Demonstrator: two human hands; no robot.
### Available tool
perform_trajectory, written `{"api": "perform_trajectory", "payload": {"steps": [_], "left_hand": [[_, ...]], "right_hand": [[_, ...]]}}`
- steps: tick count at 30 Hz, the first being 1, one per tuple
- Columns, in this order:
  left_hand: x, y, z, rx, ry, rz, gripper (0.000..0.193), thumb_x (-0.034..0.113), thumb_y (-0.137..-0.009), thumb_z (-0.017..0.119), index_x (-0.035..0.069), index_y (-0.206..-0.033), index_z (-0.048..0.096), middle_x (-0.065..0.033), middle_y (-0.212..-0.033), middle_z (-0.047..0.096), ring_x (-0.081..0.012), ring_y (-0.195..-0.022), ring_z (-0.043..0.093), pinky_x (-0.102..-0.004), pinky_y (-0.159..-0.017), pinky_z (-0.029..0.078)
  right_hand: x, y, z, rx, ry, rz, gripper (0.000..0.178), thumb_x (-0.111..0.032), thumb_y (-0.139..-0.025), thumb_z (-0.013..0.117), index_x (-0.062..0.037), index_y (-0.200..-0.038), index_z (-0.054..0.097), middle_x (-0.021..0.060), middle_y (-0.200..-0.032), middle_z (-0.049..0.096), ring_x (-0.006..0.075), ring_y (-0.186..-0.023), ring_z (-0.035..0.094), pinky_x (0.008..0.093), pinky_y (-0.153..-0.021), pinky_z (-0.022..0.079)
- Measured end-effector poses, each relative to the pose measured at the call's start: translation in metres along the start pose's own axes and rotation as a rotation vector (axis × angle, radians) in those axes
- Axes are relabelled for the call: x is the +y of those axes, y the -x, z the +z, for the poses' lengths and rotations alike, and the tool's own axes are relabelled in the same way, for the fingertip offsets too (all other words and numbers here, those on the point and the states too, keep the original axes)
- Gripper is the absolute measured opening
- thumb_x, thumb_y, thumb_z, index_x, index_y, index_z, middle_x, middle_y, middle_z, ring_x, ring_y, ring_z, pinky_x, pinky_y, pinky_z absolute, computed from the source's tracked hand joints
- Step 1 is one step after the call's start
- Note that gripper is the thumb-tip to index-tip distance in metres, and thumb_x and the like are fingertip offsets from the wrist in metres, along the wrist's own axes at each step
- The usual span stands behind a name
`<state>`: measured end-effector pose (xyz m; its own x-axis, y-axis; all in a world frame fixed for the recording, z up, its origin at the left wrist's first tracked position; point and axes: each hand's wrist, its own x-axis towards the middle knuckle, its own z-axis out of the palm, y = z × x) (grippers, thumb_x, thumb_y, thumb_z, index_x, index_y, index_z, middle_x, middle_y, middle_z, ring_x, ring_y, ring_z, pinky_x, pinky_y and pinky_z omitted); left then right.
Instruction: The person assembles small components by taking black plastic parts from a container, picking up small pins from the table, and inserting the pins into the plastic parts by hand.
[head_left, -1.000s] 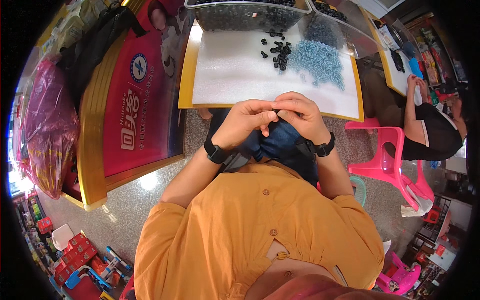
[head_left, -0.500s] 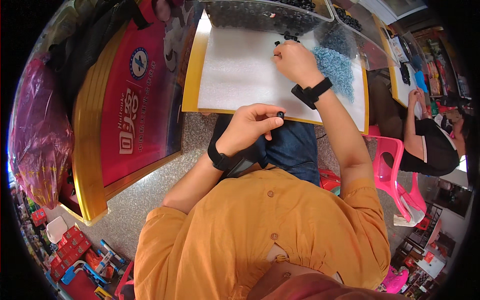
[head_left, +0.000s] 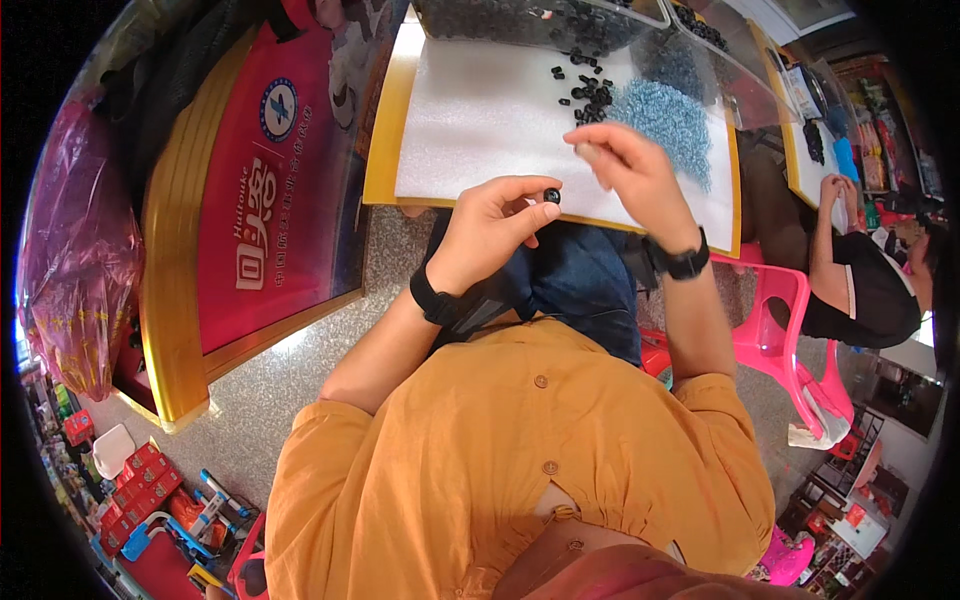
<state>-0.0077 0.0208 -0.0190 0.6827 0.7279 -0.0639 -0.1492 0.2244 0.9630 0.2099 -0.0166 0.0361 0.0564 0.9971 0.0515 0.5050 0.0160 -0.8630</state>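
My left hand [head_left: 492, 228] pinches a small round black plastic part [head_left: 552, 196] between thumb and fingertips, just over the near edge of the white sheet [head_left: 480, 120]. To its right, my right hand [head_left: 640, 178] is raised near the sheet's front, slightly blurred, thumb and forefinger drawn together. Whatever lies between those fingertips is too small to make out. Beyond it is a loose cluster of small black parts [head_left: 592, 98]. A heap of tiny light-blue pieces [head_left: 668, 125] spreads just right of the cluster.
A clear bin [head_left: 530, 30] of black parts stands at the far edge, with another clear bin [head_left: 735, 75] right of it. A pink-red panelled counter [head_left: 265, 210] is at left. A pink chair [head_left: 775, 330] and a seated person [head_left: 865, 285] are at right.
My right hand has come back from the black parts toward my left hand, uncovering the cluster. The left hand has risen slightly in the picture, still holding the black part.
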Motion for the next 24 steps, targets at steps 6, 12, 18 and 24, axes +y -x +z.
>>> {"api": "perform_trajectory", "payload": {"steps": [6,12,18,24], "left_hand": [[0.006,0.006,0.014,0.005,-0.156,0.101,0.029,0.010,-0.090,0.075,0.003,-0.118,0.071,-0.0012,-0.090,0.063,-0.0068,-0.072,0.059,-0.0215,-0.060,0.051],[0.014,0.013,0.020,-0.016,-0.335,0.209,0.029,0.009,-0.089,0.075,0.003,-0.117,0.071,-0.0046,-0.090,0.064,-0.0089,-0.072,0.062,-0.0225,-0.061,0.052],[0.006,0.012,0.020,-0.031,-0.407,0.279,0.029,0.009,-0.088,0.075,0.003,-0.116,0.071,-0.0059,-0.090,0.065,-0.0098,-0.069,0.063,-0.0233,-0.061,0.052],[0.012,0.014,0.024,-0.026,-0.379,0.240,0.029,0.011,-0.087,0.076,0.003,-0.115,0.072,-0.0071,-0.087,0.067,-0.0112,-0.064,0.064,-0.0246,-0.061,0.051]], "right_hand": [[-0.006,0.058,0.021,0.067,-0.511,0.107,0.018,-0.006,-0.095,0.067,-0.0012,-0.113,0.070,-0.0010,-0.089,0.067,0.0036,-0.066,0.052,0.0187,-0.058,0.041],[0.004,0.071,0.033,0.134,-0.572,0.079,0.017,-0.004,-0.093,0.069,-0.0003,-0.110,0.071,0.0010,-0.091,0.067,0.0040,-0.067,0.053,0.0182,-0.058,0.042],[0.012,0.077,0.031,0.106,-0.558,-0.066,0.020,0.000,-0.090,0.071,0.0009,-0.110,0.071,0.0053,-0.099,0.067,0.0065,-0.069,0.058,0.0198,-0.060,0.047],[0.016,0.080,0.032,0.131,-0.596,-0.063,0.020,0.003,-0.088,0.072,0.0017,-0.108,0.071,0.0070,-0.103,0.067,0.0074,-0.070,0.060,0.0199,-0.060,0.048]]}}
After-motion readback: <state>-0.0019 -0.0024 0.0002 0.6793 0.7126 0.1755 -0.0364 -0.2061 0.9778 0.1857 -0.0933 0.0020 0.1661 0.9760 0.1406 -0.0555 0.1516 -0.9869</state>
